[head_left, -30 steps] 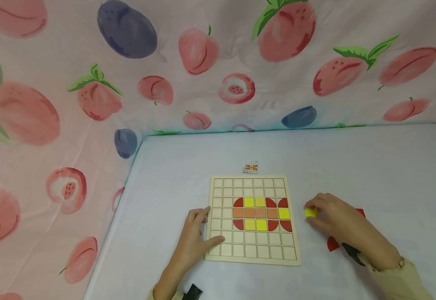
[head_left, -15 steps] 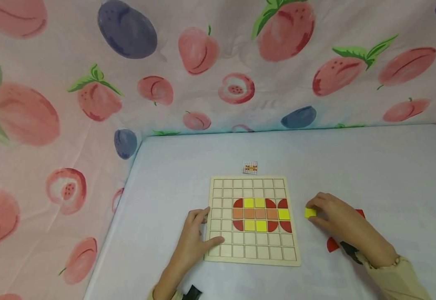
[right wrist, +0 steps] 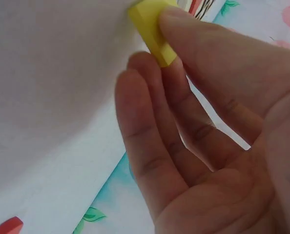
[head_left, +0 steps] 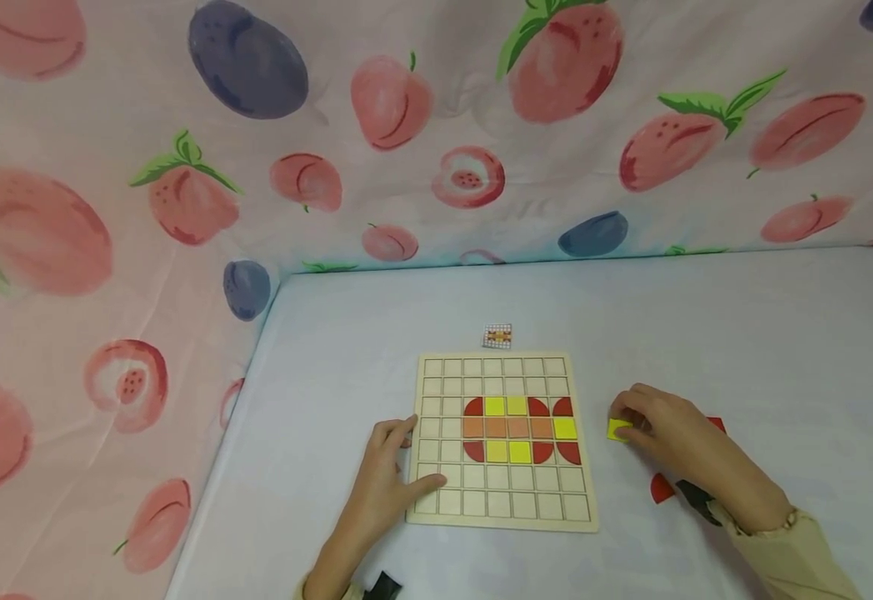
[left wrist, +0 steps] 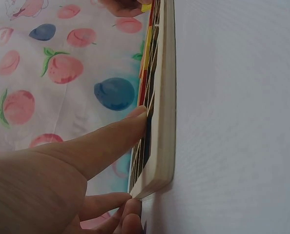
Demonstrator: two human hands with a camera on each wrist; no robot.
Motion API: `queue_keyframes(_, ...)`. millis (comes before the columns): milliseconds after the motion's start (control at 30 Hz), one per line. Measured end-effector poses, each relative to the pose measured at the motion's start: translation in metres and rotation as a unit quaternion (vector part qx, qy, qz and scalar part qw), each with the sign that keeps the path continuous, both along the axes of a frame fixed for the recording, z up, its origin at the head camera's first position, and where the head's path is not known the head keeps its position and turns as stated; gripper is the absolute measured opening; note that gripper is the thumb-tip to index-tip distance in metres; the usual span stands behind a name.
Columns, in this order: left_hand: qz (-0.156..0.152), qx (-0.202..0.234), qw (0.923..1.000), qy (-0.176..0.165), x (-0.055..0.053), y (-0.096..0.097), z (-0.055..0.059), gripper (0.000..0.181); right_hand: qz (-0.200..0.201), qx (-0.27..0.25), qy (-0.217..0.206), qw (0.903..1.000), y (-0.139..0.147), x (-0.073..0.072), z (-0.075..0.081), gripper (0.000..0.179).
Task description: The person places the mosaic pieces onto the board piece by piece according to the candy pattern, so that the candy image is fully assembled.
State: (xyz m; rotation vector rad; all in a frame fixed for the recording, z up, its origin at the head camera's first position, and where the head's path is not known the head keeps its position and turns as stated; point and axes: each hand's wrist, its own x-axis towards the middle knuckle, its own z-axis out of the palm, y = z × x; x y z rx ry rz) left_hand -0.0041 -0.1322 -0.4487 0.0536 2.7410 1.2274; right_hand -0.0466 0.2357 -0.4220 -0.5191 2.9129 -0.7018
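In the head view, a wooden grid board (head_left: 501, 492) lies on the table, with red, yellow and orange tiles set in its middle and right cells. My left hand (head_left: 384, 475) holds its left edge, thumb on the grid and the other fingers along the side. From the left wrist view, the left hand (left wrist: 62, 180) shows the thumb on the board's (left wrist: 165, 112) face and fingertips at its edge. To the right of the board, my right hand (head_left: 665, 429) pinches a yellow square tile (right wrist: 152, 22) between thumb and fingers, just above or on the table; which, I cannot tell.
A small printed pattern card (head_left: 497, 336) lies behind the board. Beside my right wrist are a red quarter-round tile (head_left: 661, 488) and another red piece (head_left: 717, 423), partly hidden by the hand. A fruit-print cloth (head_left: 399, 192) rises behind the table.
The yellow tile has turned slightly in my right fingers, which stay at about the same place. The left hand stays on the board. The head view shifts a little.
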Motion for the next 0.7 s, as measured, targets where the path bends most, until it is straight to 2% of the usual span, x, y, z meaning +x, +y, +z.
queue_keyframes(233, -0.002, -0.002, 1.0000, -0.001, 0.000, 0.000, -0.001, 0.086, 0.008, -0.007, -0.007, 0.9999, -0.005, 0.000, 0.006, 0.022)
queue_keyframes(700, -0.002, -0.003, 1.0000, 0.002, 0.000, 0.001, -0.001, 0.086, 0.039, -0.021, 0.016, 0.9989, -0.027, -0.007, 0.020, 0.019)
